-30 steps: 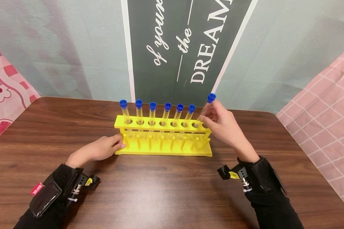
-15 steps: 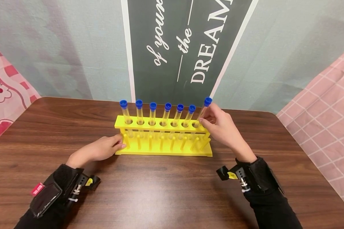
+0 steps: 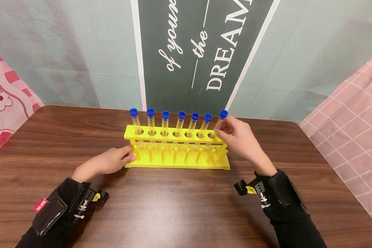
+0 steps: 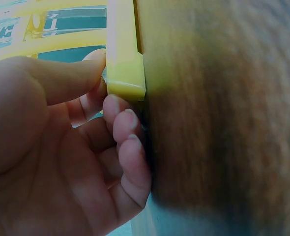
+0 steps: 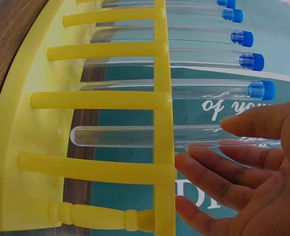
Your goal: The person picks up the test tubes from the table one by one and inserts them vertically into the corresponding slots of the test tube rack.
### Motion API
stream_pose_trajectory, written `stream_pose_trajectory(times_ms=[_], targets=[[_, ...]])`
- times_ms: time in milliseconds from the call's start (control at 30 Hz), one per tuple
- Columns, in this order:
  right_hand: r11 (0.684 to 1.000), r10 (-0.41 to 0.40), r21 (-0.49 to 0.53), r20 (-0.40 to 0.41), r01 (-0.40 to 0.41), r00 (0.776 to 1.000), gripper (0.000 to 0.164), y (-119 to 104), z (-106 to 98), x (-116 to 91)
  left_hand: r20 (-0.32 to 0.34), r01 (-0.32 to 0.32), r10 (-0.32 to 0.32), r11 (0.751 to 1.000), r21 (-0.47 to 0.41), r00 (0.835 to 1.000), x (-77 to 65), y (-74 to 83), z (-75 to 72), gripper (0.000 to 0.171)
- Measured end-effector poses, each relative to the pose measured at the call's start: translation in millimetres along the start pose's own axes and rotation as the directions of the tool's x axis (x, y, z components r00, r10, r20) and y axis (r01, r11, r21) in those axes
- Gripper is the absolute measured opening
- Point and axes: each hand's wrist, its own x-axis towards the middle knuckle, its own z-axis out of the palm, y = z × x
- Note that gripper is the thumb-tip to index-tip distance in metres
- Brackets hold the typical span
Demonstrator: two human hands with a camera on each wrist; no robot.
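Observation:
A yellow test tube rack (image 3: 176,166) stands on the table with several clear, blue-capped test tubes (image 3: 165,124) in its holes. My left hand (image 3: 110,161) grips the rack's left end near the base, thumb and fingers on either side of it in the left wrist view. At the other end, my right hand (image 3: 243,141) pinches the rightmost test tube (image 5: 113,136) between thumb and fingers, below its blue cap (image 3: 224,113). That tube passes through the rack's upper bar (image 5: 163,132). Its rounded lower end hangs short of the base (image 5: 17,191) in the right wrist view.
The rack rests on a dark wood-grain table (image 3: 173,206). Behind it hangs a grey-green cloth (image 3: 111,51) with a dark lettered panel (image 3: 186,89). Slanted yellow pegs (image 3: 174,155) line the rack's front. Pink cloth (image 3: 359,131) borders the right side.
The right hand has lowered the tilted test tube through a hole near the rack's right end, so its cap sits lower and further left. The left hand and rack have stayed put.

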Motion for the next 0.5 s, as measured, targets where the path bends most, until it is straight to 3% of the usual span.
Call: stream_pose_trajectory(times_ms=[500], targets=[[0.999, 0.034, -0.030, 0.018, -0.034, 0.999, 0.015, -1.4, -1.6, -0.1, -0.011, -0.002, 0.002, 1.000, 0.016, 1.000, 0.5, -0.4, 0.8, 0.018]])
